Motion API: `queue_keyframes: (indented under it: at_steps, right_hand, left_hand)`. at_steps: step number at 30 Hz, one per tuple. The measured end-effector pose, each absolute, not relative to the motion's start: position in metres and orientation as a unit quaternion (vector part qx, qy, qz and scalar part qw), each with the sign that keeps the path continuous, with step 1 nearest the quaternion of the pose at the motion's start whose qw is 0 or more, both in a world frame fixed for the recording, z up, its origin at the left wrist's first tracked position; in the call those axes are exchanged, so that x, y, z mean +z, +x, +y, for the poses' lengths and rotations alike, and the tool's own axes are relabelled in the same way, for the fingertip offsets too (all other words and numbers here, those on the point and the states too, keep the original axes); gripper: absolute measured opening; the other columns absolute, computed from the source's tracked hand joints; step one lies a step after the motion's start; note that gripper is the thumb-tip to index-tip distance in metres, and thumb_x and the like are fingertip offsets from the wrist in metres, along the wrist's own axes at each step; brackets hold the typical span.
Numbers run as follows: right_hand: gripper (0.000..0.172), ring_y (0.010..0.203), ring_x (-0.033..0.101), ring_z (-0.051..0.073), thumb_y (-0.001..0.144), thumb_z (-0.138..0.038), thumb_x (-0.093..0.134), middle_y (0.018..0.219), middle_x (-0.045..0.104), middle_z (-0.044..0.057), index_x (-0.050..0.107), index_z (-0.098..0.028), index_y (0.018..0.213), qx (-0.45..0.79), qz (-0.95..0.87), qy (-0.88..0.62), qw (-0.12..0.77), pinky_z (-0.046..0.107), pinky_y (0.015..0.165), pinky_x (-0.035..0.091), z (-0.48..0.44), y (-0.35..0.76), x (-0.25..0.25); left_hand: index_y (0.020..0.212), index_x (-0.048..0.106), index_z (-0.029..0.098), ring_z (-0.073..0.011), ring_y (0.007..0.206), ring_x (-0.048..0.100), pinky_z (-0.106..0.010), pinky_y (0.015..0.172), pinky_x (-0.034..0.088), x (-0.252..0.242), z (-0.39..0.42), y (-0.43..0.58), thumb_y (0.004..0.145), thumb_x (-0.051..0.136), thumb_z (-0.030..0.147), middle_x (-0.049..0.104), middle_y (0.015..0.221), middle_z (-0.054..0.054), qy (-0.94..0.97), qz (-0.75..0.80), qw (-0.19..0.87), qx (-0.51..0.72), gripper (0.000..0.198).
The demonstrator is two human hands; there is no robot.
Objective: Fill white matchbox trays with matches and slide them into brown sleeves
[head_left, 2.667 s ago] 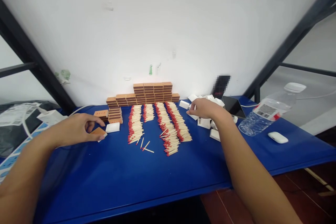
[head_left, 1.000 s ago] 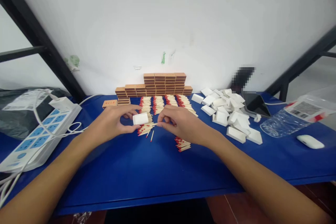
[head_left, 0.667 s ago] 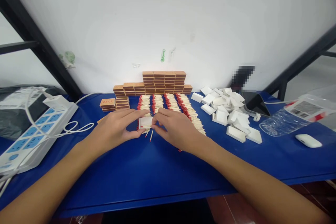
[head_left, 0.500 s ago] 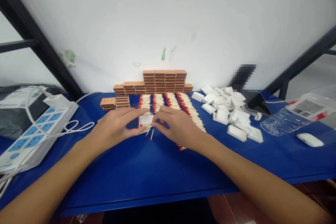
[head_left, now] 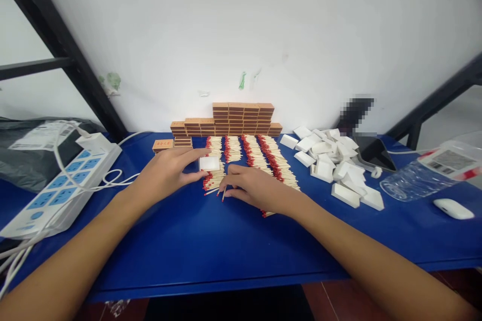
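My left hand (head_left: pixel 169 170) grips a small white matchbox tray (head_left: pixel 209 163) by its ends, thumb below and fingers above. The tray's open side faces up, with a little red showing at its left end. My right hand (head_left: pixel 252 188) is low over the desk, thumb and fingers pinched at a loose match (head_left: pixel 224 193) with a red head. Another loose match (head_left: pixel 211 191) lies just left of those fingertips. Behind and under the tray runs a row of matches (head_left: pixel 214 145), with more match rows (head_left: pixel 278 160) to the right, partly covered by my right hand.
Stacked brown matchboxes (head_left: pixel 243 119) line the wall. A heap of white trays (head_left: pixel 331 155) lies on the right, near a phone (head_left: pixel 374 153), a clear plastic bottle (head_left: pixel 410 178) and a white case (head_left: pixel 453 208). On the left are a power strip (head_left: pixel 62 188) and cables.
My right hand has drawn away from the tray, down and right, to the loose matches. My left hand still holds the tray. The whole view has shifted slightly.
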State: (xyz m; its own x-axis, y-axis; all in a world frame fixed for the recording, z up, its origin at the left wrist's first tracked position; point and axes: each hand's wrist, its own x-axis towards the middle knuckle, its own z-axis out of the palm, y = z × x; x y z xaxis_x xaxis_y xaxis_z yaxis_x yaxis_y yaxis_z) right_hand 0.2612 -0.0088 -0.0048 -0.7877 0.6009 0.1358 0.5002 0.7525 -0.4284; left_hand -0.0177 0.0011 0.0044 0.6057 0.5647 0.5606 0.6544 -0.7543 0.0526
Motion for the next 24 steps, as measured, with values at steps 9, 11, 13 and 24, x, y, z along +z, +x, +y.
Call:
queue_keyframes:
  at_steps: [9,11,13,24]
  right_hand:
    - [0.006,0.074,0.055,0.011,0.103,-0.02,0.067,0.102,0.063,0.002,0.071,-0.018,0.099,0.205,-0.912,-0.335,0.117,0.026,0.07,0.04,-0.009,0.259,-0.003]
    - [0.006,0.075,0.055,0.012,0.102,-0.025,0.071,0.101,0.063,0.002,0.071,-0.019,0.1,0.204,-0.909,-0.346,0.111,0.026,0.07,0.04,-0.01,0.259,-0.002]
    - [0.009,0.076,0.055,0.012,0.101,-0.028,0.073,0.101,0.063,0.002,0.071,-0.019,0.102,0.205,-0.906,-0.357,0.099,0.027,0.07,0.04,-0.011,0.26,0.001]
    - [0.007,0.08,0.058,0.015,0.106,-0.021,0.063,0.099,0.063,0.003,0.065,-0.019,0.1,0.134,-0.908,-0.336,0.211,0.028,0.073,0.044,-0.01,0.268,0.007]
  left_hand:
    - [0.131,0.072,0.023,-0.0251,0.098,0.078,-0.037,0.09,0.063,0.002,0.001,-0.016,0.098,0.074,0.043,0.081,0.112,-0.01,-0.888,-0.343,0.068,-0.298,0.039]
    - [0.132,0.072,0.022,-0.0257,0.097,0.078,-0.037,0.088,0.063,0.001,0.001,-0.016,0.098,0.074,0.043,0.081,0.111,-0.01,-0.888,-0.346,0.069,-0.294,0.04]
    - [0.133,0.071,0.019,-0.0266,0.096,0.079,-0.038,0.086,0.064,0.0,0.001,-0.017,0.098,0.074,0.041,0.081,0.111,-0.011,-0.89,-0.344,0.067,-0.291,0.041]
    - [0.13,0.071,0.02,-0.0238,0.089,0.079,-0.037,0.088,0.065,-0.003,-0.001,-0.012,0.093,0.08,0.041,0.081,0.105,-0.007,-0.894,-0.309,0.034,-0.323,0.043]
